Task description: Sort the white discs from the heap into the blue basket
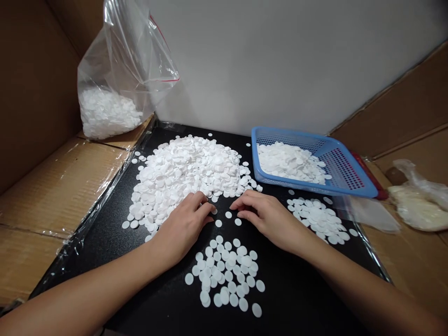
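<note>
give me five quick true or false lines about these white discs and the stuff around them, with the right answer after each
1. The blue basket holds white discs. True.
2. The clear bag at the left is empty. False: the clear bag has white pieces in its lower part.
3. The largest heap lies on the black table. True.
4. The right hand grips the basket's rim. False: the right hand is over the table, near a few loose discs.
5. A scattered group of discs lies between the forearms. True.
</note>
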A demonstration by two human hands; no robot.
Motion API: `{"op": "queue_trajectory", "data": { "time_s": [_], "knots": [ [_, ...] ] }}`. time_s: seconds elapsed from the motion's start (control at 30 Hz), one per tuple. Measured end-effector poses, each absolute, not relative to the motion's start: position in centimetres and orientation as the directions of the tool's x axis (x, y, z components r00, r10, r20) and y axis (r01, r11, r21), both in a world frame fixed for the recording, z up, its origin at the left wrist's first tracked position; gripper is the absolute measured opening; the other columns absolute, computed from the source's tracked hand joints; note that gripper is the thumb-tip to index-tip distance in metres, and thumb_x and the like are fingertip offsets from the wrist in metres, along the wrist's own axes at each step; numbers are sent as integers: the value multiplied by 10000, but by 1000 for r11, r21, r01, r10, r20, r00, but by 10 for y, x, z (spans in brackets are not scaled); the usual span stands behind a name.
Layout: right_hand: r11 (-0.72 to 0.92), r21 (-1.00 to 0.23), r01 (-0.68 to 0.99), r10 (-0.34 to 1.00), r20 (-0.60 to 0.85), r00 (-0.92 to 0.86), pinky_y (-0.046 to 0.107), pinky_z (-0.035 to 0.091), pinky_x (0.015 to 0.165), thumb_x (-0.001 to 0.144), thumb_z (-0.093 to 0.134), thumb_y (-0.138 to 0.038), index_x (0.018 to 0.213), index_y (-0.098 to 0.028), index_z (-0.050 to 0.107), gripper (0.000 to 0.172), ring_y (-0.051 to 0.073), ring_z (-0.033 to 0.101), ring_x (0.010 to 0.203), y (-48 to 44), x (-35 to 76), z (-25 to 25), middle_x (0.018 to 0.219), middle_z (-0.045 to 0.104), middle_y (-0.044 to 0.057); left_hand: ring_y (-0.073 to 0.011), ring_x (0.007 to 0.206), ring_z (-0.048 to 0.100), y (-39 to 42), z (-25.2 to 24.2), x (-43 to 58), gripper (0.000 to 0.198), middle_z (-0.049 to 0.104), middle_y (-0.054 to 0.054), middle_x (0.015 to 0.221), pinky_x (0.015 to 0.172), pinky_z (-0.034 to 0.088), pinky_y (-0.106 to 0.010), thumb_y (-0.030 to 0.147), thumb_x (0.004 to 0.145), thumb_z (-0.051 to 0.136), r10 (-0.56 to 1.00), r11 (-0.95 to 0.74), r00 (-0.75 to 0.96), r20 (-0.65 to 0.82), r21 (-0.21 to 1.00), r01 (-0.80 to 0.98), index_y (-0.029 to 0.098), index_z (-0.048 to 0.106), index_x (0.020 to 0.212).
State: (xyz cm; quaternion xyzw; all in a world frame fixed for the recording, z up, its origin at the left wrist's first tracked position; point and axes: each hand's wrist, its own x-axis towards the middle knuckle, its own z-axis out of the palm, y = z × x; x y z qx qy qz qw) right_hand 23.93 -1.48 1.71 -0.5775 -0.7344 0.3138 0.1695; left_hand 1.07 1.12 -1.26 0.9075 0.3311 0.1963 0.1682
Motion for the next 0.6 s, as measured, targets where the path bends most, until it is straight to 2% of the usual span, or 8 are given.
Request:
{"op": "queue_trajectory", "data": {
  "time_s": [0.2, 0.37, 0.6],
  "knots": [
    [129, -706, 697, 908, -198, -369, 313, 501, 767, 909, 540, -126, 938, -230, 682, 178, 184, 641, 877, -20, 233, 24, 976, 685, 35, -201, 887, 565, 12, -9, 10, 81, 545, -39, 968, 715, 494, -320, 107, 896, 579, 677, -706, 702, 220, 463, 536, 180, 564, 927],
    [186, -701, 689, 949, -53, -310, 343, 509, 810, 919, 501, -115, 951, -215, 677, 204, 195, 638, 908, -17, 235, 20, 974, 677, 54, -208, 892, 564, 12, -5, 11, 79, 562, -42, 976, 717, 491, -327, 136, 909, 559, 675, -713, 704, 219, 440, 546, 190, 581, 962],
    [236, -741, 629, 940, 10, -341, 324, 517, 767, 918, 502, -87, 941, -229, 712, 254, 180, 634, 860, -17, 228, 7, 932, 648, 42, -195, 815, 529, 9, -3, 10, 127, 557, -44, 908, 669, 449, -310, 148, 971, 479, 618, -777, 746, 248, 334, 533, 170, 572, 887]
  ]
}}
